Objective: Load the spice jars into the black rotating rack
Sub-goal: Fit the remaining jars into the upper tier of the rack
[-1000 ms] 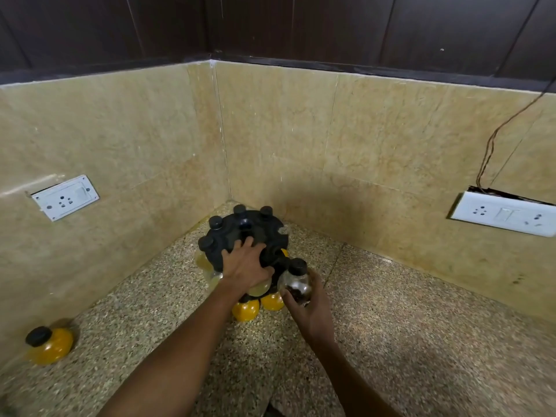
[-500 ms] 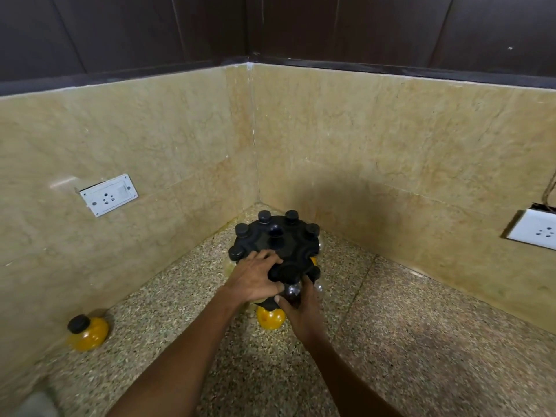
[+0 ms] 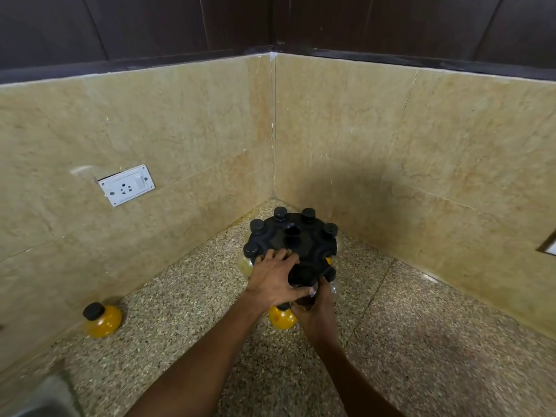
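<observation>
The black rotating rack [image 3: 304, 240] stands in the corner of the speckled counter, with several black-capped jars hanging around its rim. My left hand [image 3: 275, 279] lies flat on the rack's near left edge, fingers spread on the top. My right hand [image 3: 316, 308] holds a clear jar with dark contents [image 3: 305, 297] up against the rack's near edge, under a slot; most of that jar is hidden by my fingers. A yellow-filled jar [image 3: 281, 317] hangs low at the front. A loose jar with yellow powder and a black cap [image 3: 102, 320] sits on the counter far left, by the wall.
Beige stone walls meet right behind the rack. A white socket plate [image 3: 126, 185] is on the left wall and another one [image 3: 550, 246] shows at the right edge. A grey blurred object [image 3: 45, 398] fills the bottom left corner. The counter [image 3: 421, 341] stretches right.
My right hand has carried the dark-filled jar from beside the rack up against its near edge. The view has swung left, so the rack sits more to the right. My left hand stays on the rack.
</observation>
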